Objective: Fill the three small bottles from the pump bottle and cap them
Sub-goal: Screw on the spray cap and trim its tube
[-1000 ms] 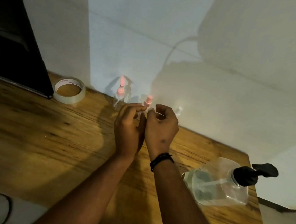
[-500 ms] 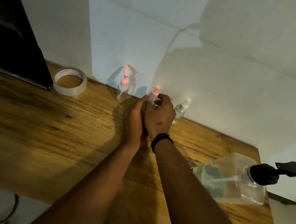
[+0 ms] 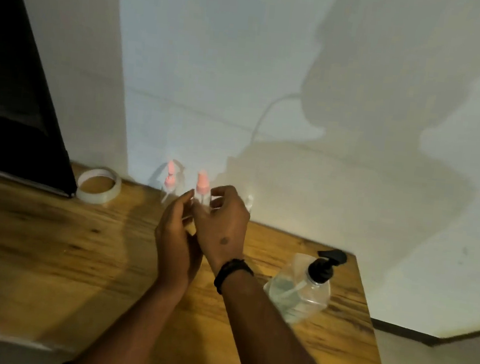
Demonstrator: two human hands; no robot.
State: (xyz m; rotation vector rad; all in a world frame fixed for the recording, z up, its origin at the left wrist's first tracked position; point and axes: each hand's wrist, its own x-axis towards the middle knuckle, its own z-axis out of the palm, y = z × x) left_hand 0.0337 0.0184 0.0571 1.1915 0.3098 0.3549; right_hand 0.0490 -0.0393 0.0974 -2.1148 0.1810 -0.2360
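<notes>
Three small clear bottles stand in a row against the wall. The left bottle (image 3: 169, 184) and the middle bottle (image 3: 202, 189) carry pink spray caps. The right bottle (image 3: 249, 203) has a white cap and is mostly hidden behind my right hand (image 3: 223, 227). My left hand (image 3: 177, 234) and right hand sit just in front of the middle bottle, fingers loosely curved on either side of it, with no clear grip. The clear pump bottle (image 3: 299, 292) with a black pump head stands at the right on the wooden table (image 3: 48, 250).
A roll of clear tape (image 3: 99, 186) lies at the back left beside a large black panel (image 3: 19, 99). The white wall runs directly behind the bottles. The table's right edge lies just past the pump bottle.
The middle bottle went from held in the air to standing by the wall. My fingers have since loosened from it and both hands have drawn back slightly.
</notes>
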